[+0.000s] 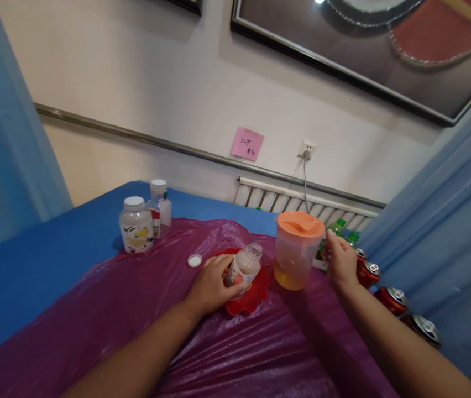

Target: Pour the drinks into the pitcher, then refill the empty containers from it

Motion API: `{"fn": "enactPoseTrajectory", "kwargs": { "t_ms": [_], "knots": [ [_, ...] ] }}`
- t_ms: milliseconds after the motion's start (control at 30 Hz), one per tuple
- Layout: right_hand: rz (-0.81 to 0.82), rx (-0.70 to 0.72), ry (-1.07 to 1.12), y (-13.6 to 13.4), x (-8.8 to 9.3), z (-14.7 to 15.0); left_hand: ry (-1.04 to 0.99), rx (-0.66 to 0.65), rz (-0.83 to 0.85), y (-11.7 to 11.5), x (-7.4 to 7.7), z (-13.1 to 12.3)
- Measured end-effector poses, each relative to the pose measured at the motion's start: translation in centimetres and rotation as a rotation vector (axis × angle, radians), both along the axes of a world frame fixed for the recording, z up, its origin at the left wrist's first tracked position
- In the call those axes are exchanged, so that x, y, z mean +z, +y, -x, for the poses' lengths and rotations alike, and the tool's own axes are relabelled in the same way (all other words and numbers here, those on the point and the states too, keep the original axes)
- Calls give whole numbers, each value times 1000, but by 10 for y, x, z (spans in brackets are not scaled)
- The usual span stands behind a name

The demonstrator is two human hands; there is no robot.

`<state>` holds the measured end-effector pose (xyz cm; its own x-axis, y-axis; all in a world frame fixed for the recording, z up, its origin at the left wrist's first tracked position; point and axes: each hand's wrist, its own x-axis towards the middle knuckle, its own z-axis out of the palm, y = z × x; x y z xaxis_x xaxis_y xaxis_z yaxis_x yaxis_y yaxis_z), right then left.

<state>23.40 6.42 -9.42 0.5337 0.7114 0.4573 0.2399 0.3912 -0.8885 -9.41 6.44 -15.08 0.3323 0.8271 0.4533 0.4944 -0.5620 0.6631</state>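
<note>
My left hand is wrapped round a small uncapped bottle with a fruit label, which leans a little to the right over a red scalloped dish. A white cap lies on the purple sheet left of the dish. To the right stands a clear pitcher with an orange lid and some yellow liquid at its bottom. Beside the pitcher's handle is my right hand, its fingers curled together near the handle's upper part; whether they grip it is not clear.
Two capped bottles, a round one and a taller one, stand at the left. Green bottles and several red cans line the right side. Purple plastic covers part of the blue table.
</note>
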Motion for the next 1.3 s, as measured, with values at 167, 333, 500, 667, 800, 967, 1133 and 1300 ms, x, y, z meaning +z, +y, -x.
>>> {"fn": "enactPoseTrajectory", "kwargs": {
  "t_ms": [167,333,500,667,800,967,1133,1300],
  "knots": [
    [-17,-42,152,-2,-34,7,4,5,15,0,1,1],
    [-52,-99,231,-10,-56,-2,-24,26,71,0,0,-1],
    [-73,-138,239,-19,-79,-1,-87,69,111,3,0,-2],
    [-88,-191,195,-24,-99,9,-103,152,113,8,1,-2],
    [-95,-186,128,-21,-107,7,-130,199,125,12,2,-1],
    [-119,-201,66,-18,-114,6,-167,209,126,16,1,1],
    [-156,-243,-58,-22,-115,9,-147,220,115,16,3,1],
    [-225,-299,-221,-27,-107,9,-134,208,116,15,3,0]
  ]
}}
